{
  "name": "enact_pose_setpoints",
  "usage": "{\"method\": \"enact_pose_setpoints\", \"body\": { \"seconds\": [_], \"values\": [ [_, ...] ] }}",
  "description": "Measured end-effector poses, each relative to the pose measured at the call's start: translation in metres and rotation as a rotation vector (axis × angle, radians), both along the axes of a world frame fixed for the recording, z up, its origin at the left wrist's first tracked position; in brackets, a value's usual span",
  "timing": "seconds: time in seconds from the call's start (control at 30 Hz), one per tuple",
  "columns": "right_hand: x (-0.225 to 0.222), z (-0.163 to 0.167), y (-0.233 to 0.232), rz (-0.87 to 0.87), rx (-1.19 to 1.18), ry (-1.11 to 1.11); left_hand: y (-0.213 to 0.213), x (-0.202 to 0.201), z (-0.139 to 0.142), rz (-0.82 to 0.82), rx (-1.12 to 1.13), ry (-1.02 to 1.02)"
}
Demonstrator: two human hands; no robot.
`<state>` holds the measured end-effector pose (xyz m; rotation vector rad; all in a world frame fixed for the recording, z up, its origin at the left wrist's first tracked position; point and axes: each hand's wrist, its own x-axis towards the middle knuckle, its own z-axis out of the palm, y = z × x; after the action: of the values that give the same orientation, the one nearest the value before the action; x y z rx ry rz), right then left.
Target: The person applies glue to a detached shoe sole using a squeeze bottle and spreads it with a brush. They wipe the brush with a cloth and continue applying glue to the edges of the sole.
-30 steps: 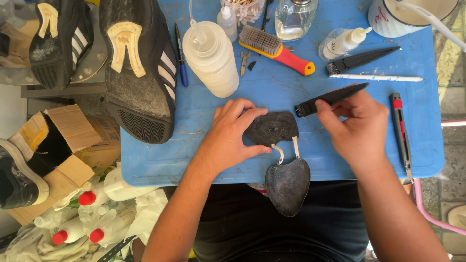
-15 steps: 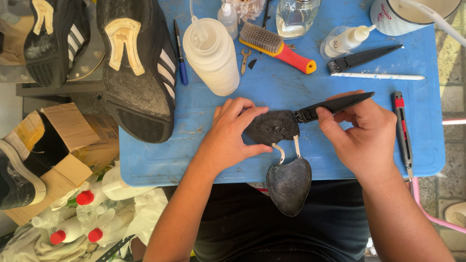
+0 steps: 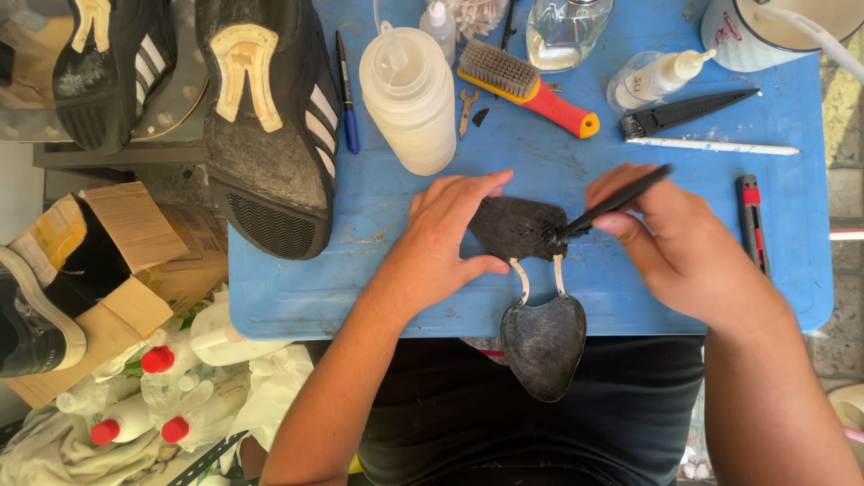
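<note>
A black rubber sole piece [image 3: 517, 225] lies on the blue table [image 3: 360, 279], joined by two pale strips to a rounded heel part [image 3: 544, 346] that hangs over the front edge. My left hand [image 3: 445, 243] presses on the left side of the sole piece. My right hand [image 3: 670, 238] grips a slim black brush [image 3: 616, 200], whose tip touches the right end of the sole piece.
A black shoe [image 3: 270, 117] lies sole-up at the table's left. Behind stand a white squeeze bottle [image 3: 409, 94], a red-handled brush [image 3: 531, 85], a blue pen [image 3: 346, 90], a black tool [image 3: 688, 111], a utility knife [image 3: 751, 220] and a glass jar [image 3: 567, 27]. Left of the table: a cardboard box [image 3: 108, 270] and red-capped bottles [image 3: 153, 360].
My right hand has tilted the black brush and brought its tip down onto the right end of the sole piece. My left hand has stayed on the piece.
</note>
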<state>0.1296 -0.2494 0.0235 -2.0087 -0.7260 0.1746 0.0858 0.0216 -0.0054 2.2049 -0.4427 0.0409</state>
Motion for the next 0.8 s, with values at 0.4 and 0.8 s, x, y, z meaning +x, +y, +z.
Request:
{"method": "enact_pose_setpoints", "body": {
  "seconds": [0.4, 0.8],
  "values": [
    [0.029, 0.012, 0.041, 0.263, 0.006, -0.176, -0.004, -0.001, 0.002, 0.009, -0.164, 0.072],
    [0.024, -0.006, 0.034, 0.14, -0.02, -0.136, -0.039, -0.063, 0.039, 0.472, 0.105, 0.121]
  ]
}}
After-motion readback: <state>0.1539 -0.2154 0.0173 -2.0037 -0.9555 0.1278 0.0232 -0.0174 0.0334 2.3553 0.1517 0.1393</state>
